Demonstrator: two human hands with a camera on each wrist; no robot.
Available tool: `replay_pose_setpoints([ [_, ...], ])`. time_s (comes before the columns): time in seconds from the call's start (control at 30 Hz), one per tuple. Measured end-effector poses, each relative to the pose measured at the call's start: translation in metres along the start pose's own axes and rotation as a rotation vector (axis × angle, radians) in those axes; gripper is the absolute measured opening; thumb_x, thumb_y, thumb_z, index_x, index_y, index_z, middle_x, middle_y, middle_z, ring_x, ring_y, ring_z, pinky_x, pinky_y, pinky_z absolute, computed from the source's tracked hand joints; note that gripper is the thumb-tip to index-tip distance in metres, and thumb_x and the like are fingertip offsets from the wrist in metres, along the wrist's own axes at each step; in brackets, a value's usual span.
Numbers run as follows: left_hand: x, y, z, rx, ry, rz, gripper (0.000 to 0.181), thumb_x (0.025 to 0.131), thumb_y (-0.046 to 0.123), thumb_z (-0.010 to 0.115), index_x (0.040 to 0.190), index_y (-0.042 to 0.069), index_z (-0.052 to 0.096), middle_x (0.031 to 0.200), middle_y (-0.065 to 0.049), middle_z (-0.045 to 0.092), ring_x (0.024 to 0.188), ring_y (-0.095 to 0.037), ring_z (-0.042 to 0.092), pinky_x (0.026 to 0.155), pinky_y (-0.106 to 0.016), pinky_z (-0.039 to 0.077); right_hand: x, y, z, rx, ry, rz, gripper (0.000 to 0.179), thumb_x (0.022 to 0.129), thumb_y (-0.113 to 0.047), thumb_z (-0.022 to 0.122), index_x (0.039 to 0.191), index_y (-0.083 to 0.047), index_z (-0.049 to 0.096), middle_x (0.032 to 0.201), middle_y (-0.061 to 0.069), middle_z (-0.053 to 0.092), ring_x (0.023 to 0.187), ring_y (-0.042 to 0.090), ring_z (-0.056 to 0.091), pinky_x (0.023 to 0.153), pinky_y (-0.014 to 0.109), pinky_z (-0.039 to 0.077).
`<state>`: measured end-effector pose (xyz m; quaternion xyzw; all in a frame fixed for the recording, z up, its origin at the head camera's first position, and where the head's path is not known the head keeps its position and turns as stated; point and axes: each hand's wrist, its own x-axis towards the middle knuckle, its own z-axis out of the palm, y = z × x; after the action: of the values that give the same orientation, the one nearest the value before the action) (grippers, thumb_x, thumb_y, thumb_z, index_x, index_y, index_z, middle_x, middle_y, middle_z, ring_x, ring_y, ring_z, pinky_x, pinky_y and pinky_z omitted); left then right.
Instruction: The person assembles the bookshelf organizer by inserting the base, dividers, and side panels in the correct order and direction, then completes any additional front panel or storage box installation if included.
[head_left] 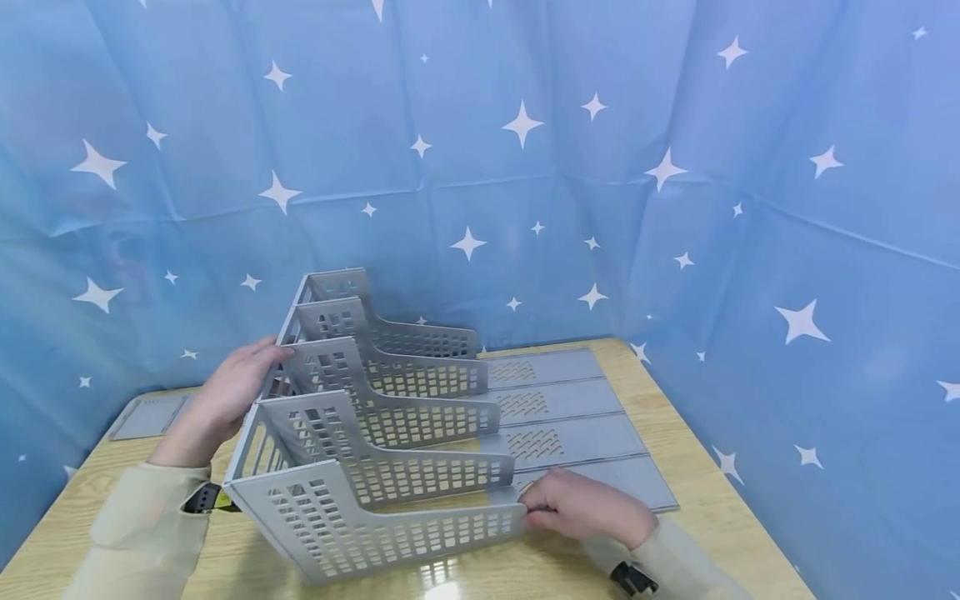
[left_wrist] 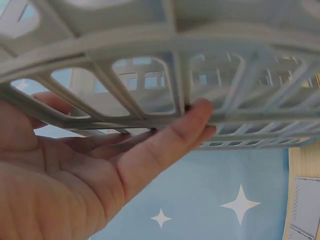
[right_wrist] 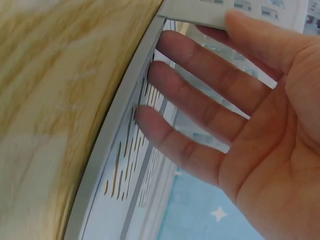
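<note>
Head view: rack (head_left: 405, 402) near surface's (head_left: 712, 508) far edge.
Gripped by left hand (head_left: 231, 392) and right hand (head_left: 585, 503); may tip if jerked.

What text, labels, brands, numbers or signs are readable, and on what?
None readable.
Gray rack and slotted panel: cutouts, no lettering visible.
Backdrop: star shapes, no words.
Small panel at far left: faint marks, too small to read.

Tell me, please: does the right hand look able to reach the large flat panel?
Probably yes: the right hand is beside the large flat panel with nothing between, though it grips the grey rack.
</note>
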<state>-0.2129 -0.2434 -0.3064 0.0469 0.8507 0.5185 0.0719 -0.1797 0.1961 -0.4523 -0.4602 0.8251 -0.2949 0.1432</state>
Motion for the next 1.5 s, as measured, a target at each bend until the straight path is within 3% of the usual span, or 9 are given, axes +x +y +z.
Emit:
replay_pose_setpoints([
  [0.03,0.0,-0.001,-0.001,-0.007,-0.001,0.003,0.064,0.112,0.031,0.027,0.162,-0.007,0.012,0.149,-0.04,0.035,0.099,-0.023,0.063,0.077,-0.036,0.06,0.001,-0.002,0.001,-0.012,0.004,0.01,0.039,0.102,-0.018,0.065,0.067,-0.014,0.05,0.061,-0.017,0.032,0.055,-0.007,0.029,0.053,0.011,0.031],
  [0.1,0.001,-0.002,-0.005,-0.017,-0.001,0.005,0.064,0.113,0.031,0.027,0.162,-0.007,0.014,0.143,-0.039,0.041,0.091,-0.014,0.061,0.073,-0.034,0.059,0.003,-0.005,0.002,-0.061,0.02,0.008,0.036,0.103,-0.02,0.065,0.069,-0.013,0.054,0.062,-0.018,0.035,0.055,-0.008,0.029,0.054,0.01,0.032],
  [0.23,0.003,-0.004,-0.011,-0.014,-0.005,-0.005,0.066,0.113,0.035,0.027,0.163,-0.005,0.011,0.148,-0.038,0.039,0.096,-0.01,0.06,0.077,-0.032,0.059,0.005,-0.01,0.003,-0.143,0.054,-0.011,0.034,0.102,-0.019,0.065,0.07,-0.012,0.055,0.062,-0.017,0.039,0.055,-0.009,0.028,0.057,0.009,0.033],
  [0.43,0.005,-0.005,-0.013,-0.001,-0.016,-0.008,0.066,0.113,0.036,0.026,0.164,-0.003,0.011,0.149,-0.037,0.039,0.098,-0.012,0.06,0.077,-0.033,0.058,0.006,-0.011,0.004,-0.166,0.085,0.016,0.04,0.104,-0.018,0.064,0.068,-0.018,0.045,0.059,-0.017,0.031,0.052,-0.008,0.025,0.054,0.009,0.029],
  [0.73,0.005,-0.004,-0.014,0.001,-0.028,0.003,0.064,0.113,0.035,0.027,0.163,-0.004,0.015,0.142,-0.035,0.045,0.091,-0.013,0.06,0.074,-0.035,0.059,0.004,-0.01,0.005,-0.17,0.074,0.025,0.042,0.105,-0.021,0.062,0.067,-0.019,0.044,0.059,-0.017,0.029,0.052,-0.007,0.025,0.056,0.011,0.031],
  [1.07,0.004,-0.004,-0.013,0.027,-0.033,0.004,0.062,0.112,0.031,0.026,0.162,-0.005,0.017,0.148,-0.038,0.035,0.094,-0.019,0.056,0.072,-0.034,0.058,0.003,-0.015,0.005,-0.176,0.087,-0.028,0.041,0.105,-0.017,0.062,0.067,-0.018,0.045,0.059,-0.016,0.031,0.053,-0.009,0.024,0.053,0.008,0.029],
  [1.5,0.003,0.001,-0.011,0.009,-0.015,-0.006,0.062,0.113,0.035,0.028,0.164,0.0,0.018,0.143,-0.033,0.044,0.085,-0.015,0.057,0.069,-0.037,0.059,0.004,-0.017,0.01,-0.28,0.129,0.051,0.043,0.104,-0.025,0.063,0.066,-0.02,0.044,0.059,-0.017,0.03,0.055,-0.005,0.029,0.056,0.015,0.032],
])
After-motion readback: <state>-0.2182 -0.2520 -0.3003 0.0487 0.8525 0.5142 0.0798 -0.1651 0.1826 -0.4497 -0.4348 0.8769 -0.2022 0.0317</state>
